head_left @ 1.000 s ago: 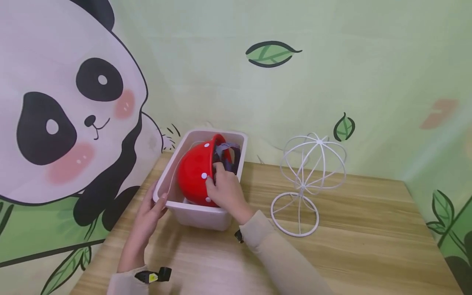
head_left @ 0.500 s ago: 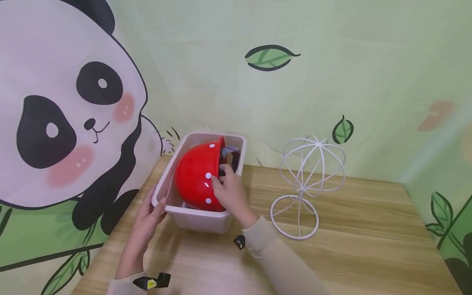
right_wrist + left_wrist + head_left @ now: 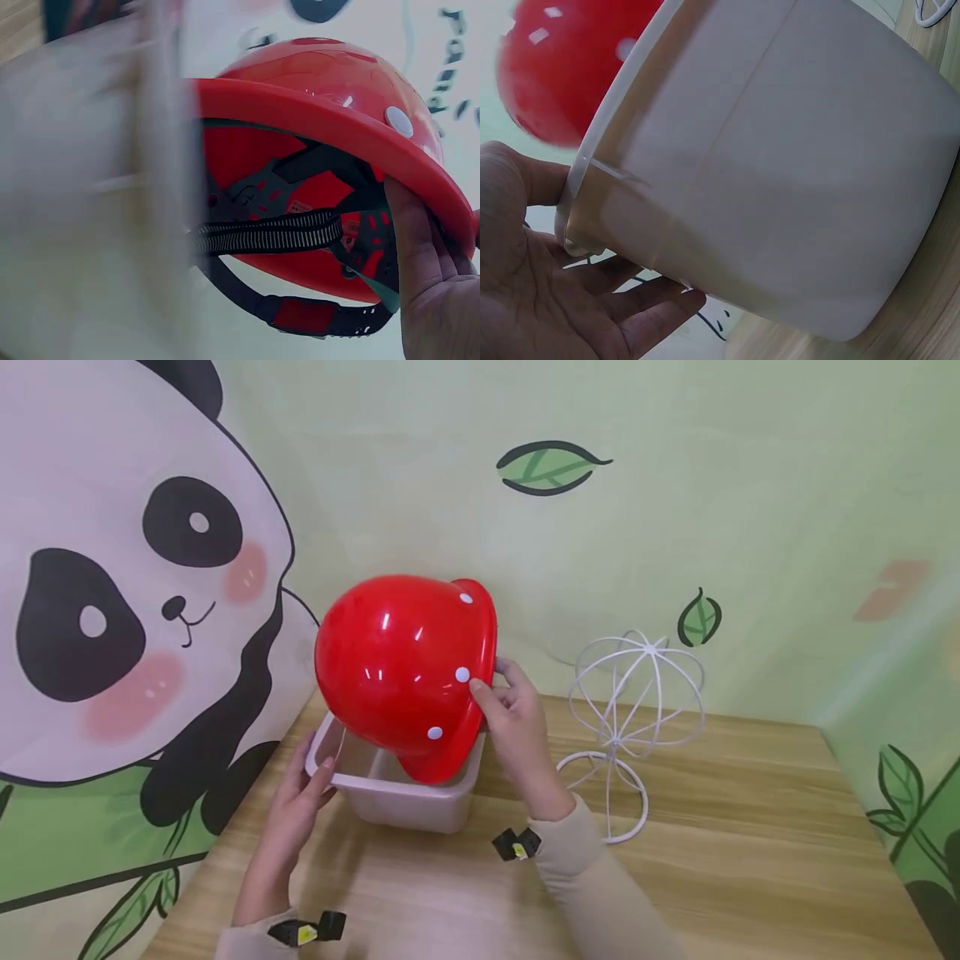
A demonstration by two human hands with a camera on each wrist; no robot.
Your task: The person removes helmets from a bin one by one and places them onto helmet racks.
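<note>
A red hard hat (image 3: 397,652) with white round studs is held over the white plastic bin (image 3: 405,806), tilted so its opening faces right. My right hand (image 3: 517,727) pinches its rim, thumb outside and fingers inside. In the right wrist view, the hat's black suspension straps (image 3: 277,232) and a headband (image 3: 300,315) show within and below the shell. My left hand (image 3: 300,797) holds the bin's near left corner, thumb over the rim; in the left wrist view its fingers (image 3: 656,304) lie along the outside wall. The hat hides much of the bin's inside.
To the right on the wooden table (image 3: 720,835) stands a white wire stand (image 3: 637,693) with a round cage top and ring base. Behind is a green wall with a painted panda (image 3: 150,610) and leaves. The bin sits close to the back wall.
My right hand has lifted the hard hat up out of the bin, turning it so the dome leans left. The left hand stays on the bin's corner.
</note>
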